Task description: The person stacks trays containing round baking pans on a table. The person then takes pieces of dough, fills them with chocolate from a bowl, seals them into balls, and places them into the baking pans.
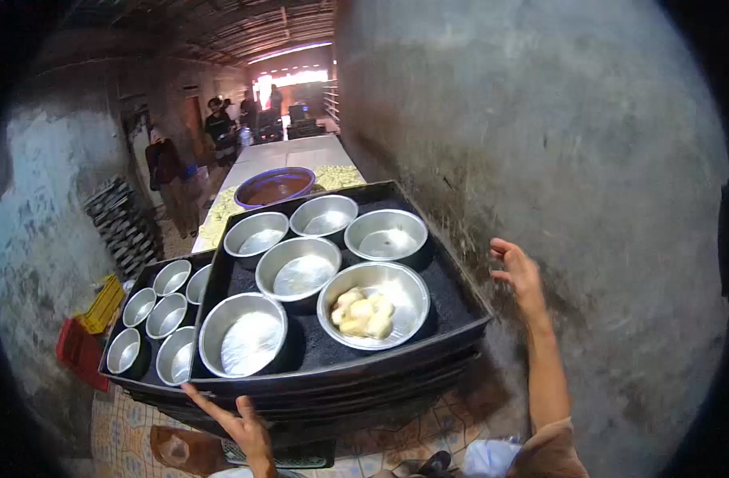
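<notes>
A black tray (316,350) on top of a stack holds several round metal pans. The nearest right pan (408,299) has pale yellow dough pieces (363,313) in it; the other pans on this tray look empty. My left hand (241,424) is below the tray's front edge, fingers spread, the index fingertip near the rim, holding nothing. To the right of the tray, my right hand (517,275) is raised beside the wall, apart from the tray, with its fingers a little curled and apart and nothing in them.
A second black tray (145,275) with pans adjoins on the left. Behind lies a long table (300,146) with a purple-rimmed basin (275,186). A grey wall (540,119) bounds the right. Several people stand at the back left, near a yellow crate (101,303) and stacked dark items (123,227).
</notes>
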Motion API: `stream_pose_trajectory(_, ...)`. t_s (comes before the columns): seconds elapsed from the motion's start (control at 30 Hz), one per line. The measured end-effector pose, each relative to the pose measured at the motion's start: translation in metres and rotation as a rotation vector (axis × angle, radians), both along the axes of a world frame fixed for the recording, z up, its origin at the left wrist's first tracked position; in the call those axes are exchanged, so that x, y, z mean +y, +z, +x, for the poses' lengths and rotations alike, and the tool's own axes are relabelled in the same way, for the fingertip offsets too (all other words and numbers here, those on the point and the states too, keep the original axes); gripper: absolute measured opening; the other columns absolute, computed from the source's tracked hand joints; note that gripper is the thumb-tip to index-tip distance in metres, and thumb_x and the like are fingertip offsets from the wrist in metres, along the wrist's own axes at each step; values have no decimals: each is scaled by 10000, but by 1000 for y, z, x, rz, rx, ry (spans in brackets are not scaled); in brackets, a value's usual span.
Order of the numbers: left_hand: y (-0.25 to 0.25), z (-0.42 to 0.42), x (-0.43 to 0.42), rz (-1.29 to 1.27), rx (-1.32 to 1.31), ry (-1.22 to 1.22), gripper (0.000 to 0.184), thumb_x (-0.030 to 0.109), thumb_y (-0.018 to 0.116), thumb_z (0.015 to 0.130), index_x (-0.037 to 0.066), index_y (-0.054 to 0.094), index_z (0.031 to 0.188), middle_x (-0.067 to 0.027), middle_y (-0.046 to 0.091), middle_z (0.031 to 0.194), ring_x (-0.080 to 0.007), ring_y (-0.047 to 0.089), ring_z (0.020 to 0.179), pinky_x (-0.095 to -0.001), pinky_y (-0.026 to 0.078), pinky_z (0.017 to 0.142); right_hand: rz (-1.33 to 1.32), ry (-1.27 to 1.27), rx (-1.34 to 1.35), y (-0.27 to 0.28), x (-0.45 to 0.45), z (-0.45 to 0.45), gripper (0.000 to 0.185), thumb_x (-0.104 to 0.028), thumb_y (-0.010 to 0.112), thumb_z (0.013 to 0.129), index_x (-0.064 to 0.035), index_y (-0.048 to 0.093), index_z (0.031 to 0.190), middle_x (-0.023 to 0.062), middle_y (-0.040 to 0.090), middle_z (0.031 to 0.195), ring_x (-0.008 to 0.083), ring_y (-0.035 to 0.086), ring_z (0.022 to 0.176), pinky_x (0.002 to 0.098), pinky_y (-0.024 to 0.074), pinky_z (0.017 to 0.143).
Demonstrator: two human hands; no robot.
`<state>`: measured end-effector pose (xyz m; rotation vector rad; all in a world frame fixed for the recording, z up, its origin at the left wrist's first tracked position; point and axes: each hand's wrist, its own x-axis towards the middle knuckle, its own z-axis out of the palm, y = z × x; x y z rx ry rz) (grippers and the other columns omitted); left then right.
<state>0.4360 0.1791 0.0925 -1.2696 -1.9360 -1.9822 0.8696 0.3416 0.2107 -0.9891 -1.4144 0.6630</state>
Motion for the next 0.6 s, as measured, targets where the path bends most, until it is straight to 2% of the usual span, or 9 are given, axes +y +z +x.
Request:
stream_pose_trajectory(0.1, 4, 34, 27, 39, -141, 156, 990, 660, 474, 926, 45, 36, 1567, -197, 21, 1630, -328, 22, 1508, -475, 40, 1204, 94, 359, -355, -19, 49, -17, 682, -379, 501, 1002, -1, 266, 1519, 222, 243, 1579, 330, 213, 1477, 422, 180, 1191)
stream_pose_trajectory(0.13, 1, 38, 38, 102, -202, 177, 962, 629, 475, 941, 47, 36, 1568, -195, 33, 1629, -328, 46, 1503, -474, 52, 1203, -204, 604, -188, -6, 38, -32, 724, -364, 496, 997, -8, 181, 1543, 208, 153, 1608, 313, 107, 1502, 415, 158, 1199)
stream_pose_trajectory(0.23, 19, 63, 62, 312, -377, 113, 875, 518, 488, 976, 47, 51, 1571, -180, 65, 1624, -329, 141, 1478, -473, 109, 1195, -213, 773, 25, -16, 43, -29, 803, -408, 485, 997, -14, 68, 1558, 213, 35, 1623, 311, 25, 1507, 397, 66, 1213)
stream_pose_trajectory(0.27, -26, 21, 57, 370, -534, 4, 842, 457, 501, 977, 49, 66, 1572, -171, 117, 1611, -323, 216, 1444, -468, 168, 1180, -91, 764, -34, -31, 50, -26, 806, -392, 497, 995, -17, 60, 1558, 224, 30, 1621, 317, 10, 1508, 405, 100, 1213)
stream_pose_trajectory(0.37, 35, 89, 62, 338, -738, 161, 657, 423, 528, 966, 53, 371, 1485, -188, 431, 1454, -325, 439, 1302, -487, 339, 1090, 26, 809, -225, -45, 58, -4, 847, -456, 526, 987, -24, 74, 1558, 240, 84, 1612, 351, 62, 1505, 417, 118, 1213)
stream_pose_trajectory(0.43, 46, 96, 67, 306, -682, 265, 638, 412, 532, 961, 50, 382, 1464, -188, 441, 1435, -326, 448, 1282, -483, 347, 1074, 51, 882, -273, -48, 66, 19, 858, -469, 536, 980, -50, 65, 1563, 237, 113, 1606, 364, 105, 1498, 439, 157, 1209)
stream_pose_trajectory(0.47, 52, 99, 69, 309, -628, 311, 629, 407, 534, 958, 48, 387, 1453, -187, 446, 1425, -326, 452, 1272, -482, 351, 1066, 114, 826, -216, -55, 72, 29, 785, -430, 602, 954, -58, 234, 1539, 262, 256, 1557, 373, 244, 1462, 445, 267, 1176)
stream_pose_trajectory(0.57, 60, 119, 76, 302, -422, 444, 600, 391, 541, 951, 44, 404, 1421, -187, 460, 1397, -327, 465, 1243, -477, 363, 1043, 85, 839, -446, -63, 125, 75, 681, -370, 679, 916, -26, 428, 1448, 211, 430, 1481, 319, 470, 1341, 416, 401, 1096)
stream_pose_trajectory(0.6, 61, 130, 80, 293, -339, 498, 591, 386, 543, 949, 43, 410, 1411, -187, 465, 1387, -327, 469, 1233, -475, 367, 1035, 26, 833, -335, -70, 146, 86, 500, -289, 716, 892, -29, 593, 1301, 184, 605, 1308, 275, 644, 1114, 379, 515, 961)
